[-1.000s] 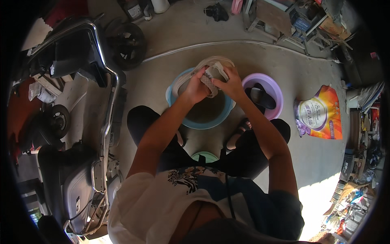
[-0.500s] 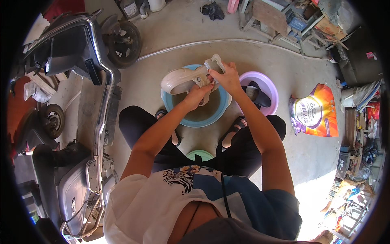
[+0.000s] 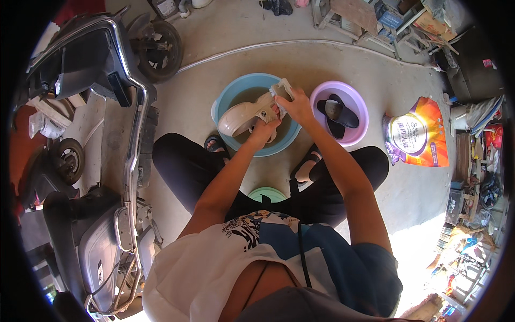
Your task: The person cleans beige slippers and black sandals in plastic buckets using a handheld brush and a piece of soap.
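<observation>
A pale shoe is held over the blue basin on the floor. The left hand is clamped on its heel end; the right hand is closed on a whitish cloth or brush, which cannot be told apart in this view, pressed to the shoe. A purple basin holding black sandals stands just beside. Scrubbing is best done with the shoe kept low over the water and firmly braced.
</observation>
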The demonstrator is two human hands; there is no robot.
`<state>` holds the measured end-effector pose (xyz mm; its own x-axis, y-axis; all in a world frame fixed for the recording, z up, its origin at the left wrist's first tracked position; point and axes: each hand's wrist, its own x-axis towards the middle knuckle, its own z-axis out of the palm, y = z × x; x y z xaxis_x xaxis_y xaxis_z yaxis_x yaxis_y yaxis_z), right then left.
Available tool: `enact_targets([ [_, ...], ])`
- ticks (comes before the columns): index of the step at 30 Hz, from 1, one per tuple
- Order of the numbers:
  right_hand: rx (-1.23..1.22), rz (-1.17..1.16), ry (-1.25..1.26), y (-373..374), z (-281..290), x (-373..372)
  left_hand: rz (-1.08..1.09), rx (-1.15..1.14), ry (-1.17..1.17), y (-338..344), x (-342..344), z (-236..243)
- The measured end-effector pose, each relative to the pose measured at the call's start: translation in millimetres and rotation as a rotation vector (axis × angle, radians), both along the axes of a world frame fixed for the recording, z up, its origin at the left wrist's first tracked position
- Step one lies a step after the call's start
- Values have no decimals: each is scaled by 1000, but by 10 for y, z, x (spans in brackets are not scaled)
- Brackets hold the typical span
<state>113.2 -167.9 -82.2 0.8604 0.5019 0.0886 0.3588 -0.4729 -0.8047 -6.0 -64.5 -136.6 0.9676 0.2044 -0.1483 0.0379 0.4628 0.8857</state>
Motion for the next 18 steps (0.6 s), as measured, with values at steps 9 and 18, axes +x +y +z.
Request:
enact_targets([
  [9,-317,-216,248,-167,-1276,10,363,-400,317,-32,-52,-773],
  [18,-392,-220,366,248,-1898,221,537,-501,306,183,212,-1420],
])
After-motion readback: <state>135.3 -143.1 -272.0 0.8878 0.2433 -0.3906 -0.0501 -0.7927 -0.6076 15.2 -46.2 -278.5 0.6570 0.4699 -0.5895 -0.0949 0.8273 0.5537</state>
